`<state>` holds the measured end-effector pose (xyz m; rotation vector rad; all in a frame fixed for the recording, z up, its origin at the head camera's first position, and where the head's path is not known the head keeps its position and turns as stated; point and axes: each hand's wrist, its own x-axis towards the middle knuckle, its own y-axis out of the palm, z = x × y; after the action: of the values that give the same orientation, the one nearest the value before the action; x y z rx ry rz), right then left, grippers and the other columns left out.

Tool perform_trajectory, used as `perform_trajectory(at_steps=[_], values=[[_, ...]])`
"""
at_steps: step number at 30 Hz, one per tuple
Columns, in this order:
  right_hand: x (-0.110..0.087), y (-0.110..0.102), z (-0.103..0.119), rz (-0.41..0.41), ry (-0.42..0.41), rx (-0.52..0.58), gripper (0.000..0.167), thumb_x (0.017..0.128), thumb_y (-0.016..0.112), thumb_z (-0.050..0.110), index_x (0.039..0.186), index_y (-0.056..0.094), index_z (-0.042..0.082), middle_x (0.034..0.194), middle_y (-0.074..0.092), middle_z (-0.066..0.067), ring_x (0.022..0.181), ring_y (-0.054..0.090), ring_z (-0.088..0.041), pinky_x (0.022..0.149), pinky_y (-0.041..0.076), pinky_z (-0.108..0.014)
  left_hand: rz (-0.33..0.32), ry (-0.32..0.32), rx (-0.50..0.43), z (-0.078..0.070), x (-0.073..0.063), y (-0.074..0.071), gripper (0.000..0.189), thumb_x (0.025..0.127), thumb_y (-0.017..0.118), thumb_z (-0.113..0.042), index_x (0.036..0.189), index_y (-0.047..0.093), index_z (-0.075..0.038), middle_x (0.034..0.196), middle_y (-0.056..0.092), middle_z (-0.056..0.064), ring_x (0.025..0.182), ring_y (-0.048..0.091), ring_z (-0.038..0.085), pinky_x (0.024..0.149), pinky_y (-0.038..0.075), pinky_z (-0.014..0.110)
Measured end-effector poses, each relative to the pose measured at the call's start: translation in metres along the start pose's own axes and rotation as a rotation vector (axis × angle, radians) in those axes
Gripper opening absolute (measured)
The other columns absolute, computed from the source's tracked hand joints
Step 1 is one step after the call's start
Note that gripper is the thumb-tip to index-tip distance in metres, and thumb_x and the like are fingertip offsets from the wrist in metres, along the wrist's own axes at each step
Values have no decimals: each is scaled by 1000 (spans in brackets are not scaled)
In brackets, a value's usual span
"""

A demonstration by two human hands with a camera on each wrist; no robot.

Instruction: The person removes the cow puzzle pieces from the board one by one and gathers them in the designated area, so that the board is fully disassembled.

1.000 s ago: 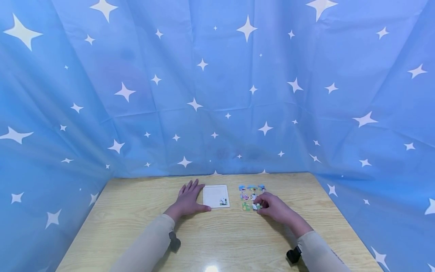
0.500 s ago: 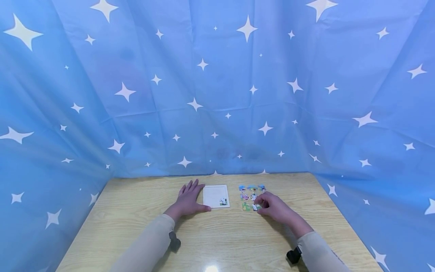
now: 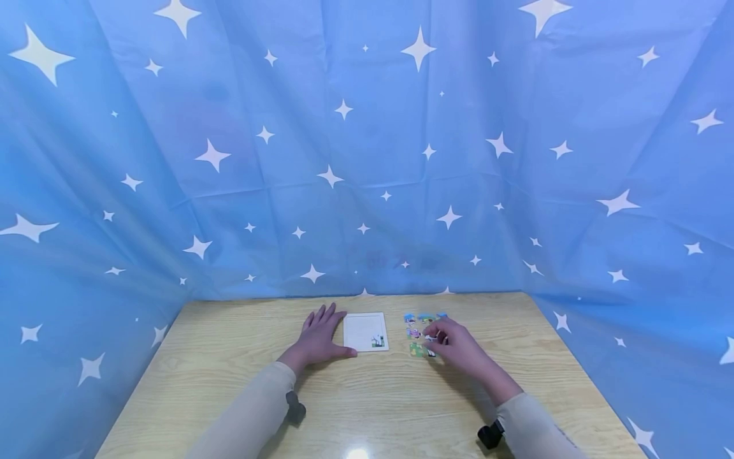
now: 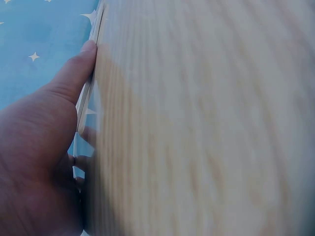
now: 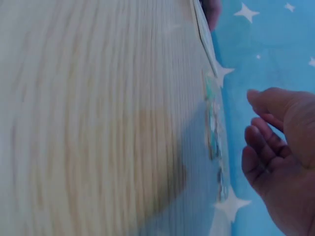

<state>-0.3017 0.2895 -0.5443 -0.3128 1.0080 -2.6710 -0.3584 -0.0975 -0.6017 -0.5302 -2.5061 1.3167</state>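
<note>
A shallow white puzzle tray [image 3: 361, 325] lies on the table, with one printed puzzle piece [image 3: 377, 341] in its near right corner. My left hand [image 3: 317, 338] rests at the tray's left side, fingers spread, thumb along the near edge. In the left wrist view that thumb [image 4: 74, 73] touches the tray's rim. Several loose puzzle pieces [image 3: 414, 333] lie in rows to the right of the tray. Over the near right ones hovers my right hand [image 3: 455, 344], thumb and fingertips apart. The right wrist view shows its fingers [image 5: 258, 145] loosely bent above the table, with no piece visible between them.
The wooden table [image 3: 355, 389] runs back to a blue curtain [image 3: 367, 159] with white stars. Black wrist cameras [image 3: 295, 408] sit on both forearms. The right hand covers part of the loose pieces.
My right hand has risen off the near right piece and shifted slightly left; that piece stays on the table. The left hand and tray keep their places.
</note>
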Motion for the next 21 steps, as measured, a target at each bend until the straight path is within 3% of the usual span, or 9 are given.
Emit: perform_trajectory(at_steps=[5, 13, 21], values=[[7, 11, 10, 3, -26, 0, 16, 104, 77, 8, 119, 76, 4, 112, 66, -9, 89, 62, -18, 70, 57, -30, 5, 1, -1, -8, -3, -5, 115, 83, 86, -72, 169, 43, -10, 181, 20, 24, 168, 10, 48, 132, 7, 69], [25, 35, 29, 43, -80, -24, 24, 104, 78, 8, 126, 73, 0, 118, 66, -17, 93, 63, -17, 76, 58, -30, -5, -7, -6, 0, 0, 1, 116, 81, 84, -77, 171, 42, -17, 183, 18, 18, 170, 8, 44, 133, 4, 65], [38, 52, 45, 93, -137, -71, 34, 100, 81, 9, 132, 73, 0, 122, 67, -15, 93, 62, -17, 79, 58, -32, -6, -4, 9, 2, 0, 2, 117, 81, 81, -81, 172, 41, -19, 184, 18, 17, 170, 8, 43, 134, 4, 65]])
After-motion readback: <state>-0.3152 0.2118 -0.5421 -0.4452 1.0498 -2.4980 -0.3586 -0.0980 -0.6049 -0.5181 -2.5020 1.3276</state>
